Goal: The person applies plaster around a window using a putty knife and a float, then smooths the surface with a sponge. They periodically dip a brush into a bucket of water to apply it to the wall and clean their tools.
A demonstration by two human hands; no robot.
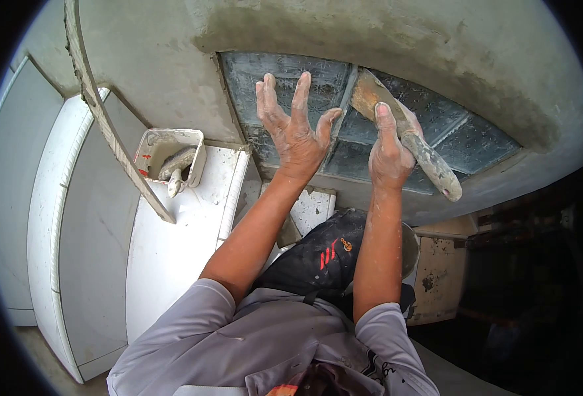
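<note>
My left hand (296, 134) is raised with its fingers spread and holds nothing. It is in front of the left part of a window (239, 89) with patterned glass panes, set in a plastered wall. In my right hand (390, 155) is a trowel (369, 97), thumb lying along it. Its blade is stained brown and points up and left over the window's middle bar. The crusted handle (431, 166) sticks out down to the right. Pale dust coats the fingers of both hands.
A square white bucket (199, 165) with a plaster-crusted tool in it stands on a white tiled step (172, 244) at left. A long wooden strip (110, 129) leans across there. More tiled steps (97, 231) rise further left. Behind my right forearm is a round bucket (410, 251).
</note>
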